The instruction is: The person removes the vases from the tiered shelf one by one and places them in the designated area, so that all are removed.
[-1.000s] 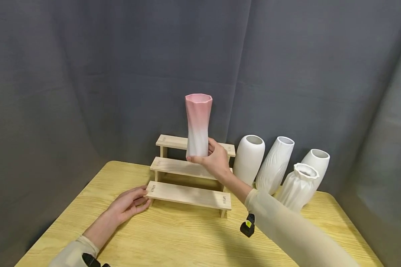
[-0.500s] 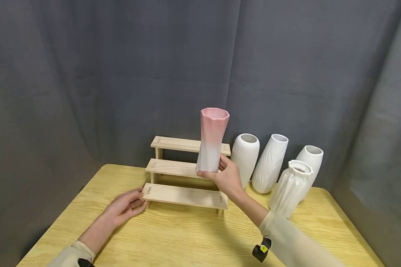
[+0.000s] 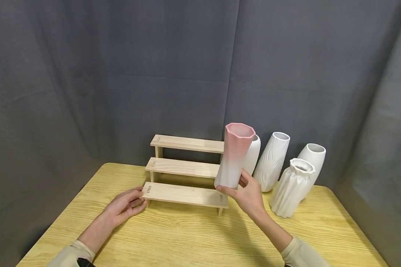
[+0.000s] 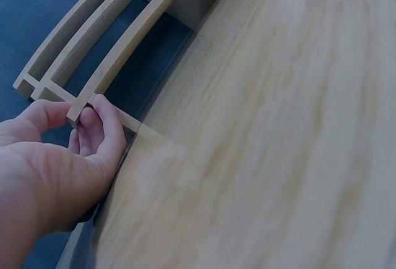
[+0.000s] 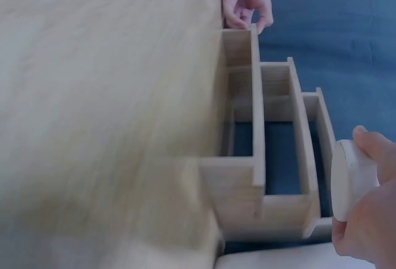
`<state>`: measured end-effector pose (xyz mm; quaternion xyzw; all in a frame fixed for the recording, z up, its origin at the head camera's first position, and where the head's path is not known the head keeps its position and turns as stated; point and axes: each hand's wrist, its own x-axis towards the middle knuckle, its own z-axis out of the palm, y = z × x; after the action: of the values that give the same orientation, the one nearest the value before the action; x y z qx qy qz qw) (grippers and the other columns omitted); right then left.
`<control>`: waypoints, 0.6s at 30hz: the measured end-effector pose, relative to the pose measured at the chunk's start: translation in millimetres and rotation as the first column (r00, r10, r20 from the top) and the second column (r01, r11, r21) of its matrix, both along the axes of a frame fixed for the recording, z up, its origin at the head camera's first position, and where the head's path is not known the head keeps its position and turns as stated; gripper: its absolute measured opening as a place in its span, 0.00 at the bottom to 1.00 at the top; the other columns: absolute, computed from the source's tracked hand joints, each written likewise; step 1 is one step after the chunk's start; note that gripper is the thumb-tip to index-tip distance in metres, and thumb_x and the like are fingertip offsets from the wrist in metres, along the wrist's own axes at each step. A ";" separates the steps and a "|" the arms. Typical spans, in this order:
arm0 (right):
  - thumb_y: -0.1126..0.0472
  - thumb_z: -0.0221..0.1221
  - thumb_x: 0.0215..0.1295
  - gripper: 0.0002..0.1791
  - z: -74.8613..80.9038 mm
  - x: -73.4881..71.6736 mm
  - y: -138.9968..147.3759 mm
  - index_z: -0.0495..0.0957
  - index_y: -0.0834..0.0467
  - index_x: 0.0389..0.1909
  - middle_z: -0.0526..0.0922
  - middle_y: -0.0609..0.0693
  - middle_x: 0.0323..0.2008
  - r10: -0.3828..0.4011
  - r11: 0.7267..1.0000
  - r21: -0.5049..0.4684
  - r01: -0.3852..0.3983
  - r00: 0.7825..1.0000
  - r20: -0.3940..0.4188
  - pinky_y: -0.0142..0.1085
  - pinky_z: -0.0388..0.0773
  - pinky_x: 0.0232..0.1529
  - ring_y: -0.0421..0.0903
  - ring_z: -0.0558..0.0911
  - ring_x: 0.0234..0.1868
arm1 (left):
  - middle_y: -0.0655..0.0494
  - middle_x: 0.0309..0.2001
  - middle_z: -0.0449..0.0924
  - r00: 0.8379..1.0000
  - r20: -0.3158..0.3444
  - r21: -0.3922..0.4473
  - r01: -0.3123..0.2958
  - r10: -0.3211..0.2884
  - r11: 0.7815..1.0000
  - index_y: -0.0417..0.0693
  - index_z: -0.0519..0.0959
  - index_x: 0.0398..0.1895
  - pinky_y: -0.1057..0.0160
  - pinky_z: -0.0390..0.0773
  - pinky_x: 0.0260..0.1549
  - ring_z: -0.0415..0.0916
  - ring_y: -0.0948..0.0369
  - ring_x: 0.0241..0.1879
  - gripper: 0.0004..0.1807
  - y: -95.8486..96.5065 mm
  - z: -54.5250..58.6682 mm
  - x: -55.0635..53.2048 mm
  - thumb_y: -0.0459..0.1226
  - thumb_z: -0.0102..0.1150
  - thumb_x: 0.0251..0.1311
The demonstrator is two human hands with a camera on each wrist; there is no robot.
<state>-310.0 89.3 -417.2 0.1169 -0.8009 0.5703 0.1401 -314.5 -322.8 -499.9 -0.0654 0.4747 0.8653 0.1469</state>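
Note:
My right hand [image 3: 248, 194] grips a pink-to-white twisted vase [image 3: 234, 157] near its base, thumb at the front. The vase is raised and leans slightly, overlapping the right end of a three-tier wooden stand [image 3: 187, 194] in the head view. In the right wrist view the vase's pale bottom [image 5: 352, 179] shows beside the fingers. My left hand [image 3: 125, 207] pinches the left end of the stand's lowest shelf; the left wrist view shows thumb and fingers around that corner [image 4: 80, 109].
Right of the stand stand several white vases: a smooth one [image 3: 253, 155] partly hidden by the pink vase, a leaf-patterned one [image 3: 272, 161], a pleated one with a frilled rim [image 3: 290, 189], and a plain one [image 3: 314, 159] behind it. A grey curtain [image 3: 153, 74] backs the table [image 3: 173, 237].
My right hand has carried the pink vase right and down, from in front of the stand's middle to its right end. The left hand keeps its hold on the lowest shelf.

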 end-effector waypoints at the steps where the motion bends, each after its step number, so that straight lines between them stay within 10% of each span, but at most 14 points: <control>1: 0.54 0.84 0.43 0.37 -1.9 1.2 3.8 0.81 0.51 0.56 0.86 0.48 0.50 -0.008 1.000 0.004 0.008 1.000 0.000 0.46 0.78 0.58 0.47 0.82 0.53 | 0.45 0.54 0.73 1.000 0.000 0.000 -0.002 0.002 1.000 0.38 0.51 0.79 0.59 0.82 0.53 0.78 0.57 0.48 0.35 0.0 -0.2 -0.3 0.30 0.54 0.75; 18: 0.59 0.84 0.42 0.38 -36.3 -4.8 56.8 0.80 0.57 0.57 0.86 0.52 0.51 -0.065 0.997 0.051 0.063 0.997 0.044 0.45 0.78 0.58 0.48 0.82 0.53 | 0.44 0.52 0.75 1.000 0.005 0.005 -0.011 0.011 1.000 0.37 0.56 0.77 0.59 0.82 0.51 0.79 0.57 0.46 0.32 -0.1 -0.6 0.2 0.29 0.54 0.74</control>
<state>-314.8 146.1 -453.5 0.0817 -0.8210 0.5482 0.1370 -314.4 -322.9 -500.6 -0.0699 0.4716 0.8672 0.1436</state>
